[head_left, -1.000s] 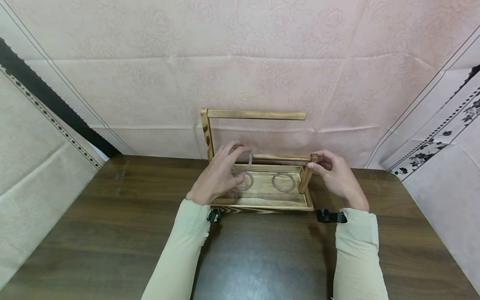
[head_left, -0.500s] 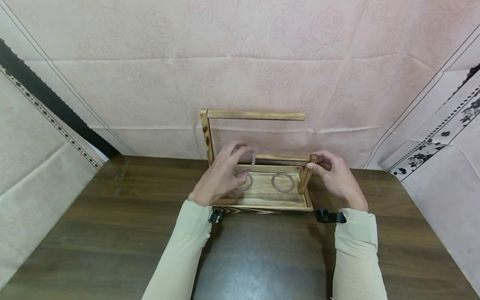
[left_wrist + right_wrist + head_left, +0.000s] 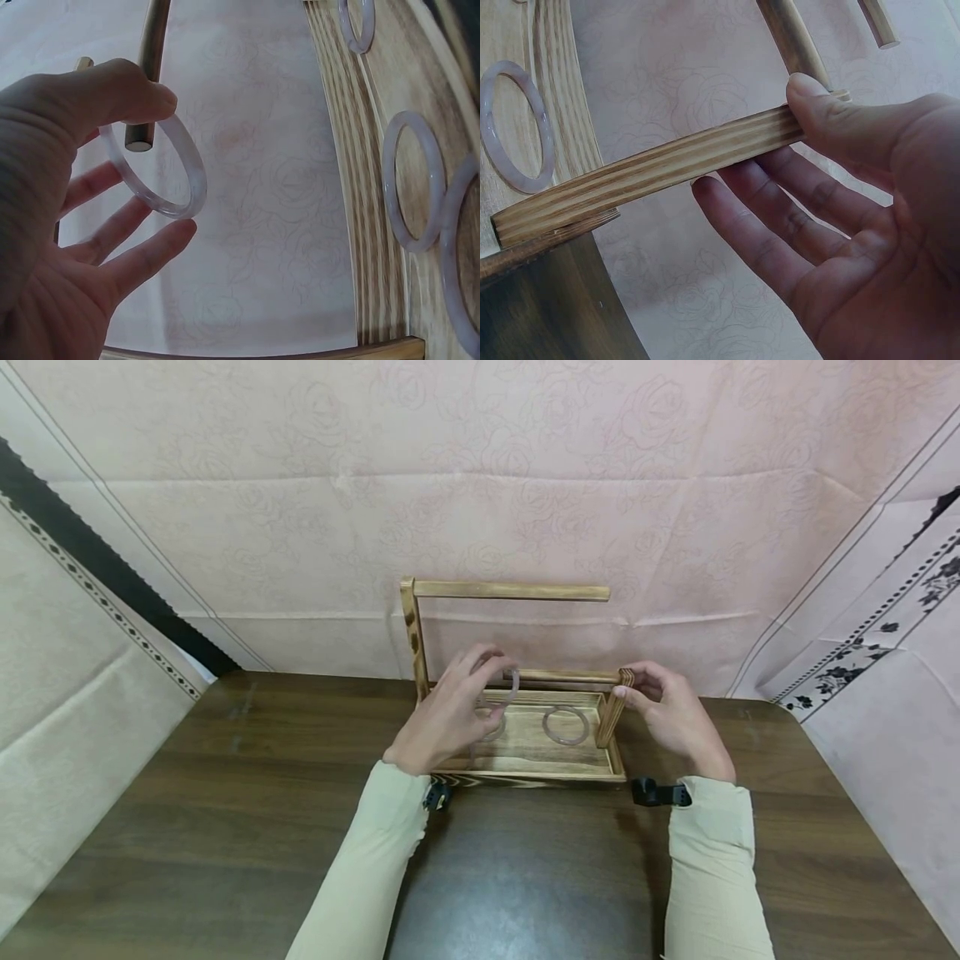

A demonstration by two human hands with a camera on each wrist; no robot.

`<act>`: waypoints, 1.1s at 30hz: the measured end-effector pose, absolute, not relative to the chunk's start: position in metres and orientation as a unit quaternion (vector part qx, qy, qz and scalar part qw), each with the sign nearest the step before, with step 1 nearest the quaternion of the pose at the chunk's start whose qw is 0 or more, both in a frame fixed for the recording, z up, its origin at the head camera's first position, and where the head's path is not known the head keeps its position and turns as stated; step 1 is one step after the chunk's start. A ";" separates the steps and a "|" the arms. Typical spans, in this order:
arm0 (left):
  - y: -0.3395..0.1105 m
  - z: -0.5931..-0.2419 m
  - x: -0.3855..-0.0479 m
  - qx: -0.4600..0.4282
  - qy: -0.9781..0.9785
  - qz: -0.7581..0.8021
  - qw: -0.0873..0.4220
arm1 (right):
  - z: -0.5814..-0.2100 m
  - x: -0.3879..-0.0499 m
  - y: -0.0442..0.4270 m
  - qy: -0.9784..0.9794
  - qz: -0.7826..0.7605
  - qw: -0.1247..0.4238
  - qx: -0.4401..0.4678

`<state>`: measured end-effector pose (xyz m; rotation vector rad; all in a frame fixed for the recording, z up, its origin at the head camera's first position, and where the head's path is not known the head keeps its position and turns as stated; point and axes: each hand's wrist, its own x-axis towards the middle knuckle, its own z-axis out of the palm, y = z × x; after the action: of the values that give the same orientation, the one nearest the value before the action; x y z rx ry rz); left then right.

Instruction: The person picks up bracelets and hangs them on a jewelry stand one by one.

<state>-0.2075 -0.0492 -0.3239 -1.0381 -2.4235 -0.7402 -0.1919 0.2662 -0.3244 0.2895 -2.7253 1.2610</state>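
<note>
My left hand (image 3: 450, 710) pinches a pale lilac bangle (image 3: 196, 176) between thumb and fingertips. In the left wrist view, the free end of the lower wooden rod (image 3: 139, 135) shows inside the bangle's ring. My right hand (image 3: 678, 718) grips the upper part of the short right post (image 3: 705, 154) of a wooden display stand, thumb on one side and fingers on the other. Behind my left hand the stand's tray (image 3: 540, 776) is partly hidden. Several bangles lie in it, one of them a bangle (image 3: 546, 725) at its right side.
A higher rod (image 3: 513, 591) runs rightward from the tall left post (image 3: 412, 631), its right end free. The stand is on a dark wooden table (image 3: 225, 793), close to its back edge. Pink floral cloth (image 3: 525, 510) rises behind it.
My left hand has moved slightly to the right with the bangle along the lower rod. The right hand stays on the post.
</note>
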 end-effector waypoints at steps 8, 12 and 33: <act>-0.046 -0.326 -0.208 -0.381 -0.863 -0.263 0.202 | -0.324 -0.192 0.266 -0.904 0.413 0.060 0.094; -0.043 -0.327 -0.208 -0.385 -0.860 -0.264 0.205 | -0.323 -0.191 0.266 -0.906 0.409 0.058 0.093; -0.035 -0.331 -0.207 -0.392 -0.850 -0.269 0.226 | -0.323 -0.191 0.266 -0.904 0.415 0.052 0.092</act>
<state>-0.2073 -0.0350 -0.3313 -1.0813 -2.3429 -0.7413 -0.1912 0.2661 -0.3234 0.2787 -2.7488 1.2609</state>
